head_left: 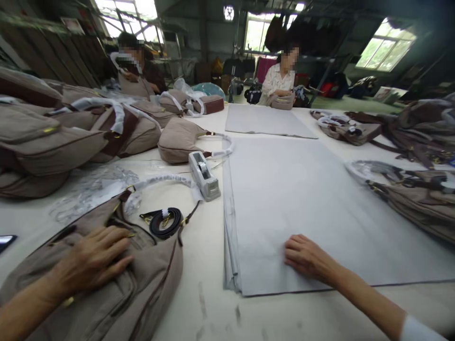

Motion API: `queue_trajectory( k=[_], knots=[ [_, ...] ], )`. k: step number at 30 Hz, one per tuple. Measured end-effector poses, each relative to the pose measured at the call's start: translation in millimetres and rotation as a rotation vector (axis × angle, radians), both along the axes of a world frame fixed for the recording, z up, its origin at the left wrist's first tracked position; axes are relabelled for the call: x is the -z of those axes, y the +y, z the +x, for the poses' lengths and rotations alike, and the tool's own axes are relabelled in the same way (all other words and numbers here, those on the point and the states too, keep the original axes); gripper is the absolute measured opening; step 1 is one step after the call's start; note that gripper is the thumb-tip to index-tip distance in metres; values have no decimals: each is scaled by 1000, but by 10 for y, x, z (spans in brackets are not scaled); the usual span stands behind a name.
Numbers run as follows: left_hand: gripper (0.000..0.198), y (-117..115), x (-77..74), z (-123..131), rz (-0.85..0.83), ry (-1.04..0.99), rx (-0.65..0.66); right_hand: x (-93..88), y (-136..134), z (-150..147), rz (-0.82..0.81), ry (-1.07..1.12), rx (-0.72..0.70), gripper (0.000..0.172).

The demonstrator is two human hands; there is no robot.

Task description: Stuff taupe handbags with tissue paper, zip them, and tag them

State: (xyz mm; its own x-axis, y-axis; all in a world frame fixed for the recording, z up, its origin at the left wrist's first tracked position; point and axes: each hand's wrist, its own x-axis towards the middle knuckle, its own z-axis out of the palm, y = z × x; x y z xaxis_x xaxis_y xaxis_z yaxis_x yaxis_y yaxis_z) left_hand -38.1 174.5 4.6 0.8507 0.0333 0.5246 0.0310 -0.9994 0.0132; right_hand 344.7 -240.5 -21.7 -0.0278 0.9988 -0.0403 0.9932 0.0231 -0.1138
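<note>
My left hand [94,259] lies flat with fingers stretched out on a taupe fabric handbag [142,289] at the near left of the white table. A coiled black strap [165,221] rests on the bag's top edge, and its handle is wrapped in clear plastic. My right hand [304,256] rests on the near part of a stack of grey tissue paper sheets [302,199], fingers curled down against the top sheet. Nothing shows inside that hand.
A grey tape dispenser [204,175] stands left of the paper stack. Piles of taupe handbags [53,137] fill the left side, and more bags [415,199] lie at the right. Two seated people [280,78] work at the far end beside a second paper sheet [266,121].
</note>
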Motion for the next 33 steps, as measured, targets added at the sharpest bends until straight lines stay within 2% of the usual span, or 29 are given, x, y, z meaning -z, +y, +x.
queue_trajectory(
  k=[2, 3, 6, 7, 8, 11, 12, 14, 16, 18, 20, 22, 23, 25, 28, 30, 33],
  knots=[
    [27, -141, 38, 120, 120, 68, -36, 27, -429, 241, 37, -27, 75, 18],
    [26, -281, 61, 215, 131, 69, -72, 47, -603, 319, 68, -34, 115, 15],
    [26, -944, 122, 662, -24, 116, -128, 134, -897, 399, 184, -36, 213, 9],
    [29, -1213, 141, 857, -111, 136, -173, 170, -926, 394, 219, -33, 235, 9],
    [36, -1485, 164, 1067, -177, 221, -160, 205, -931, 382, 248, -28, 251, 9],
    [74, -2223, 271, 1715, -432, 603, 2, 288, -885, 344, 285, -3, 288, 10],
    [82, -2425, 315, 1914, -514, 657, 51, 303, -865, 335, 293, 6, 301, 10],
    [91, -2758, 393, 2258, -615, 622, 133, 311, -826, 324, 311, 33, 327, 11],
    [85, -3002, 440, 2510, -642, 556, 244, 284, -768, 321, 292, 96, 358, 14],
    [79, -3163, 455, 2662, -637, 500, 320, 213, -654, 318, 237, 194, 409, 24],
    [77, -3248, 455, 2729, -624, 459, 341, 97, -446, 295, 215, 272, 487, 29],
    [79, -3279, 455, 2741, -610, 431, 330, -49, -122, 226, 251, 291, 513, 22],
    [79, -3285, 458, 2737, -606, 420, 323, -123, 75, 173, 264, 276, 480, 18],
    [78, -3294, 469, 2726, -633, 405, 309, -242, 498, 43, 212, 200, 297, 24],
    [75, -3314, 491, 2724, -743, 403, 285, -280, 1022, -113, -37, 40, -18, 28],
    [76, -3326, 511, 2737, -777, 445, 289, -211, 1197, -127, -174, -11, -149, 20],
    [78, -3331, 554, 2763, -760, 487, 319, -70, 1207, -25, -222, -19, -197, 23]
  ],
)
